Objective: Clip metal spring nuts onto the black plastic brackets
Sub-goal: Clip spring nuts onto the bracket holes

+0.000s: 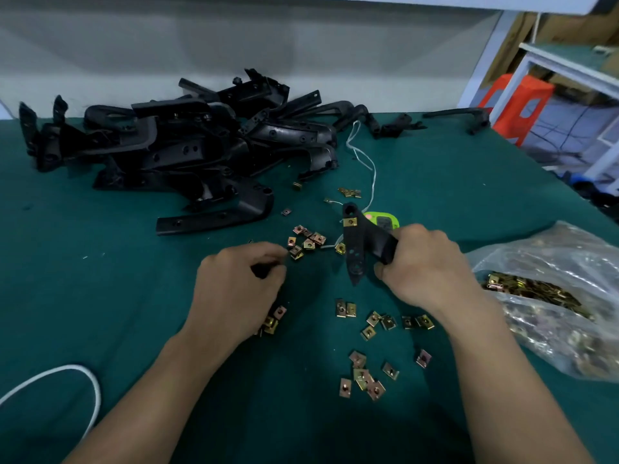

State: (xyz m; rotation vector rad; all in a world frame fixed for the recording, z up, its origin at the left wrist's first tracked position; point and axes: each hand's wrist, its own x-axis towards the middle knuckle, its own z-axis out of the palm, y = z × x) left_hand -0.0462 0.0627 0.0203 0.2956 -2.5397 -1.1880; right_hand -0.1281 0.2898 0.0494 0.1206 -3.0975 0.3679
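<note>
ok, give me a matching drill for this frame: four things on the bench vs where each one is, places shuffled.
Things:
1. bracket with one nut clipped on
2. bracket pile
3. bag of nuts
4. white cable

Places:
A. right edge of the table
B. near left corner
C. gripped in the right hand
D. back left

Pairs: 1-C, 2-D, 3-A, 4-B
</note>
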